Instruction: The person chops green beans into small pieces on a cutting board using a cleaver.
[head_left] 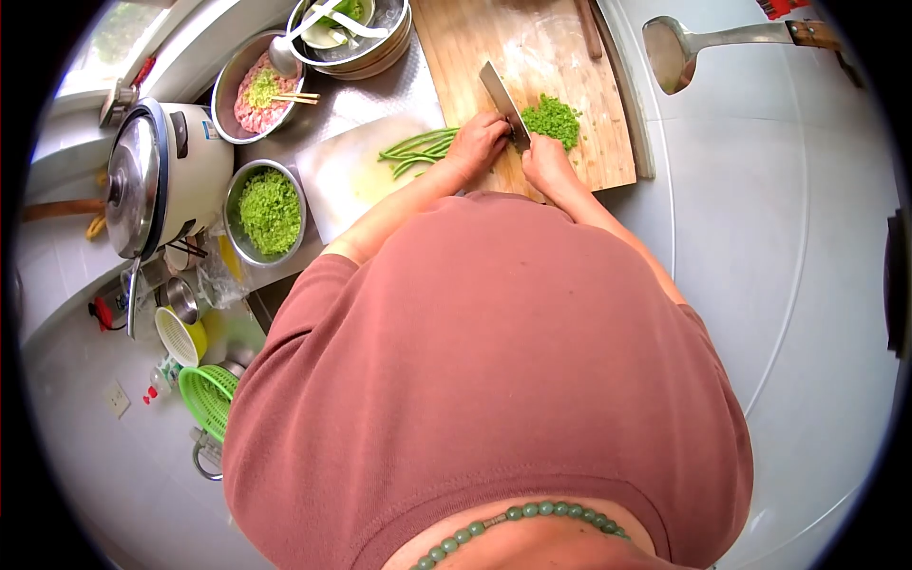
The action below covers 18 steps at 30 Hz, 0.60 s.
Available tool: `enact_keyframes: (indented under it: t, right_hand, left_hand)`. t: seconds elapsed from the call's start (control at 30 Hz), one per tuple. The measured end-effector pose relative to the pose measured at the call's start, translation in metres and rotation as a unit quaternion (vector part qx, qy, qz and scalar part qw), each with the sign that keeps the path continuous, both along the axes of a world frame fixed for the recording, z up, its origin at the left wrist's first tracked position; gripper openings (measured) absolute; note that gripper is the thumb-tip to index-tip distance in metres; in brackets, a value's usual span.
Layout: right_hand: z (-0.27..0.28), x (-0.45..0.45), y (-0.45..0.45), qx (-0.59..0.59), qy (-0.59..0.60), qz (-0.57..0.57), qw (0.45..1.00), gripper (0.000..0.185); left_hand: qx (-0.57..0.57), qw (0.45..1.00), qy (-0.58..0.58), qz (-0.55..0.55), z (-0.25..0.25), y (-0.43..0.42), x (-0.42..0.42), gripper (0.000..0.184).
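On the wooden cutting board (513, 38), my right hand (549, 163) is closed round the handle end of a cleaver (501, 95), whose broad blade points away from me. My left hand (478, 142) is closed over the ends of several long green beans (418, 147), close beside the blade. The beans trail left onto a white cutting board (347, 157). Finely chopped green bits (553, 122) lie in a heap right of the cleaver. My left fingers hide the bean ends, and the cleaver's handle is covered by my right hand.
At left stand a metal bowl of chopped greens (270, 213), a bowl of minced meat (256, 109) with chopsticks, and a rice cooker (180, 161). Stacked bowls (404, 43) with ladles stand at the back. A spatula (670, 57) hangs on the right wall; baskets (204, 397) sit lower left.
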State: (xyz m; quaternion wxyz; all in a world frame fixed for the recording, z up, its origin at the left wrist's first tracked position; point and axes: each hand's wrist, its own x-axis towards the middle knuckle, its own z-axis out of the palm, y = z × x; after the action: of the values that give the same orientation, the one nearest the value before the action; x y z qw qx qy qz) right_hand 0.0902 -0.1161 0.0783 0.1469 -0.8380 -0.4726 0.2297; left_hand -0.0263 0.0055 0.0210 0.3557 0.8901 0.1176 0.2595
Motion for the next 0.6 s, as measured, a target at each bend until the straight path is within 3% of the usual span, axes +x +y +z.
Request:
enact_keyframes:
  t: [0.37, 0.6]
  right_hand:
    - [0.007, 0.002, -0.001, 0.002, 0.019, -0.013, 1.000, 0.015]
    - [0.006, 0.004, -0.003, 0.002, 0.103, -0.035, 0.994, 0.016]
  left_hand:
    - [0.032, 0.999, -0.008, -0.011, 0.010, 0.004, -0.006, 0.023]
    - [0.040, 0.999, 0.001, -0.006, 0.003, -0.001, -0.004, 0.020]
